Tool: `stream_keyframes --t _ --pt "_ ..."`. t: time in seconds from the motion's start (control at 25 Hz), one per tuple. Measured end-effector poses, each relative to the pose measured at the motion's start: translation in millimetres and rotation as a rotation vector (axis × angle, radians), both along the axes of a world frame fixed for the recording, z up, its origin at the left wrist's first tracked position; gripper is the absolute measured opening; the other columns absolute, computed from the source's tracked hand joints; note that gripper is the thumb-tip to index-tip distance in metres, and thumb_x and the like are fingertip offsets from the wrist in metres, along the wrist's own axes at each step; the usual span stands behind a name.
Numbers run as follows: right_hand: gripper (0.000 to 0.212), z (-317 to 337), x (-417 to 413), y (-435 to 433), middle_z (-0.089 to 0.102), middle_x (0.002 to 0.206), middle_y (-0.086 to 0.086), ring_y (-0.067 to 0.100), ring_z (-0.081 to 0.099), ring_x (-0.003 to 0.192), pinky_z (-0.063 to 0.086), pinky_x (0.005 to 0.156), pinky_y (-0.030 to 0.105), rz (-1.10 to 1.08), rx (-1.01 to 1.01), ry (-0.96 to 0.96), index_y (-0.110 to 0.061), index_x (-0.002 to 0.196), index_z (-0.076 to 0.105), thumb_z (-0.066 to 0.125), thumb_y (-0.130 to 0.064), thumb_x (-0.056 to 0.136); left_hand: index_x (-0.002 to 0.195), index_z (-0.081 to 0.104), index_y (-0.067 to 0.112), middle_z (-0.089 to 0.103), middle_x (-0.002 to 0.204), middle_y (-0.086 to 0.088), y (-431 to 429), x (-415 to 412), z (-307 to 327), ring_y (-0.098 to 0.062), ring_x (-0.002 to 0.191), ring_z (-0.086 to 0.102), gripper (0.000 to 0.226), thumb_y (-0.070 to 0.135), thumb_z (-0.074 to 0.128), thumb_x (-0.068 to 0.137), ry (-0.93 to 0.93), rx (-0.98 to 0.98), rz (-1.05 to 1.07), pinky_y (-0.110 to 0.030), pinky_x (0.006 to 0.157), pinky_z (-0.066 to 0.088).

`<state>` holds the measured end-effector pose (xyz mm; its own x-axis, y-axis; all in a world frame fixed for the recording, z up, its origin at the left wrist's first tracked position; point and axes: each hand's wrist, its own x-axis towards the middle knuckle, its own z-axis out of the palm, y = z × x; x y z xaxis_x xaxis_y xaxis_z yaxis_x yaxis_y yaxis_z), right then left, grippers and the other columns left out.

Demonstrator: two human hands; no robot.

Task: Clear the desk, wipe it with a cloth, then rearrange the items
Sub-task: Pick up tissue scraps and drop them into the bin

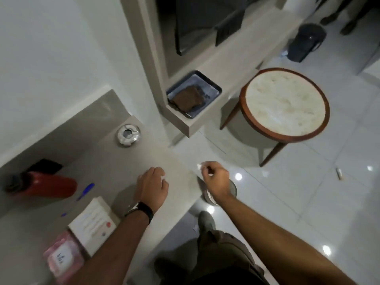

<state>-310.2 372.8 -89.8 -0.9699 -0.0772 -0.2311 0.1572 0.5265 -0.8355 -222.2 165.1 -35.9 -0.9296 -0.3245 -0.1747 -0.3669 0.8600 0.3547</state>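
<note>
The grey desk (pixel 115 161) runs from lower left to centre. My left hand (pixel 152 187), with a dark watch on its wrist, rests on the desk near its right end with the fingers curled in; a tiny white speck shows by the fingertips. Just past the desk's edge, my right hand (pixel 216 181) pinches a small white scrap (pixel 199 166) above a small metal bin (pixel 233 191) on the floor. On the desk lie a glass ashtray (pixel 129 134), a red bottle (pixel 45 185) on its side, a blue pen (pixel 85 191), a white box (pixel 93 223) and a pink wipes pack (pixel 61 258).
A black object (pixel 46 164) lies behind the bottle. A dark tray (pixel 194 94) with a brown item sits on a lower shelf. A round marble-topped side table (pixel 284 104) stands on the tiled floor, with a dark bin (pixel 306 43) beyond it. My leg and shoe (pixel 205 220) are below the desk's edge.
</note>
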Motion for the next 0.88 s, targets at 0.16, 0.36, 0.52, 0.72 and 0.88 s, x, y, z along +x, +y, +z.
stream_keyframes --t 0.16,0.36,0.52,0.72,0.88 --pt "0.017 -71.2 -25.1 71.2 0.077 0.107 0.008 0.027 0.072 0.099 0.056 0.095 0.041 -0.137 0.192 -0.155 -0.007 0.105 0.077 0.064 -0.011 0.096 0.096 0.062 0.016 0.067 0.097 -0.004 51.5 -50.8 -37.3 -0.029 0.086 0.065 0.015 0.013 0.06 0.082 -0.06 0.042 -0.085 -0.041 0.087 0.047" --pt "0.023 -158.0 -41.2 101.4 0.075 0.113 0.018 0.035 0.068 0.108 0.053 0.099 0.038 -0.063 0.367 -0.374 0.0 0.11 0.075 0.06 -0.007 0.095 0.087 0.053 0.021 0.059 0.087 -0.002 65.3 -71.2 -77.9 -0.03 0.076 0.058 0.006 0.019 0.057 0.082 -0.029 0.018 -0.086 -0.041 0.076 0.047" --pt "0.028 -215.0 -49.8 103.9 0.073 0.122 0.014 0.031 0.067 0.116 0.051 0.102 0.032 -0.075 0.399 -0.527 -0.006 0.115 0.075 0.054 -0.003 0.096 0.091 0.044 0.03 0.053 0.091 0.007 59.1 -65.8 -106.9 -0.019 0.077 0.051 0.009 0.027 0.05 0.085 0.041 -0.02 -0.072 -0.039 0.076 0.047" --pt "0.04 -238.3 -55.9 102.2 0.066 0.135 0.015 0.029 0.061 0.127 0.046 0.112 0.029 -0.025 0.425 -0.627 -0.011 0.13 0.069 0.052 0.002 0.096 0.097 0.046 0.03 0.052 0.098 0.009 62.4 -62.4 -115.0 -0.017 0.081 0.051 0.012 0.027 0.051 0.087 0.095 -0.052 -0.038 -0.038 0.079 0.047" --pt "0.037 -211.0 -58.1 102.4 0.067 0.134 0.013 0.03 0.062 0.127 0.049 0.109 0.03 -0.005 0.455 -0.598 -0.015 0.126 0.072 0.052 -0.004 0.098 0.098 0.05 0.027 0.058 0.098 0.004 62.3 -60.0 -96.1 -0.02 0.078 0.053 0.016 0.024 0.056 0.083 0.097 -0.057 -0.082 -0.038 0.073 0.047"
